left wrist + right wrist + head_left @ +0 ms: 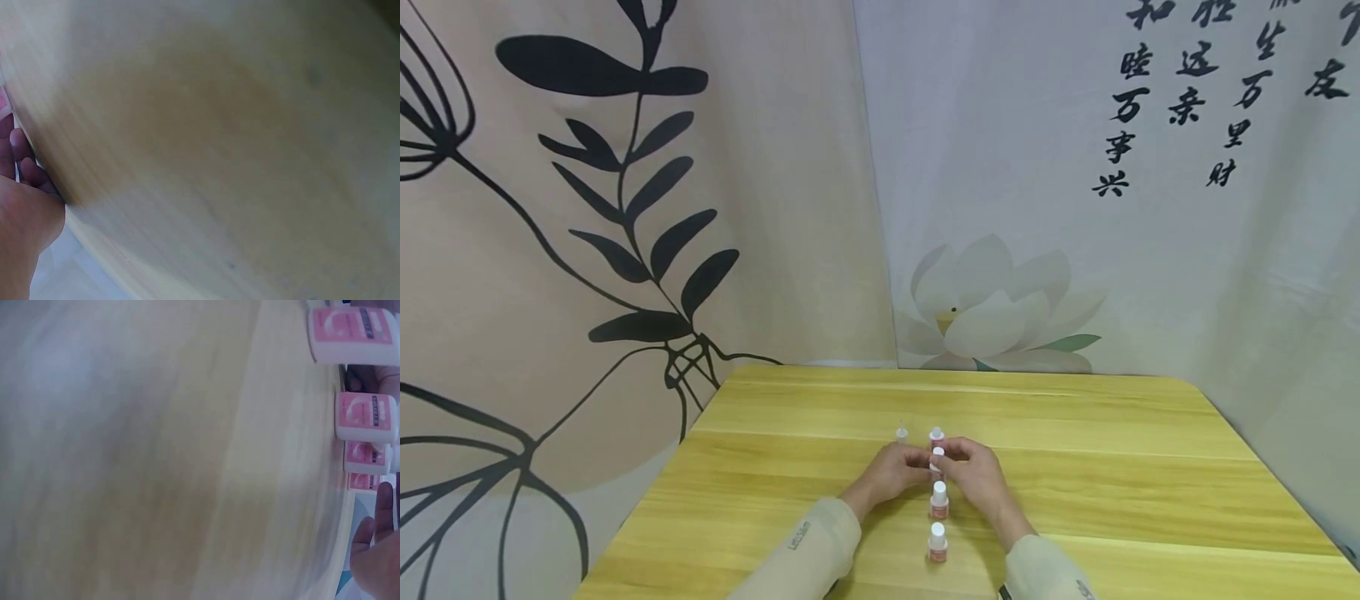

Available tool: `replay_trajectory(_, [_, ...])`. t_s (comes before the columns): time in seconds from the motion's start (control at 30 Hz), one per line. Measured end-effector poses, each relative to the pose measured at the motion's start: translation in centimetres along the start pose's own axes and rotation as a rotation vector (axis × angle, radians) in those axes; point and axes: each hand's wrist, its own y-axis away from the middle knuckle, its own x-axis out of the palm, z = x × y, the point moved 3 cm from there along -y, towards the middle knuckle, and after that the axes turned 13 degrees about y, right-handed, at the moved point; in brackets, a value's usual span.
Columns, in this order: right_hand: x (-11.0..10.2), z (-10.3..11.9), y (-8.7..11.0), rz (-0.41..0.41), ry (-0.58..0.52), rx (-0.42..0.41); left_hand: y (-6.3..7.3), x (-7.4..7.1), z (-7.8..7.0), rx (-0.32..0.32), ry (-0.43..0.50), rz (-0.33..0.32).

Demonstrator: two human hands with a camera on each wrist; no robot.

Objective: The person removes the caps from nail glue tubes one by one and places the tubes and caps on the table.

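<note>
Several small white bottles with pink labels and white caps stand upright in a line running away from me. Both hands meet at the third bottle (938,452) from the front. My left hand (891,473) grips its body from the left, partly hiding it. From the right, my right hand (979,477) pinches the same bottle near its cap, thumb on the near side. Directly behind stands another bottle (936,434), close to the right fingers. Nearer me are a second bottle (939,500) and the front bottle (937,543). Labels show in the right wrist view on a bottle (365,417).
A small pale-topped item (902,434) stands behind the left hand, partly hidden. The wooden table (1112,467) reaches back to a printed curtain (797,208) with plant drawings and written characters.
</note>
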Motion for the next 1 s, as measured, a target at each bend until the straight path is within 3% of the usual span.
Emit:
replay_trajectory(0.4, [0.12,0.34,0.41,-0.009,-0.031,0.037,-0.14,0.04,-0.11,0.020,0.015,0.003])
replay_trajectory(0.73, [0.17,0.20,0.29,-0.014,-0.043,0.010,-0.13,0.02,-0.12,-0.022,0.014,0.002])
replay_trajectory(1.0, [0.35,0.26,0.40,-0.006,-0.039,0.010,-0.07,-0.04,0.03,0.021,0.013,-0.004])
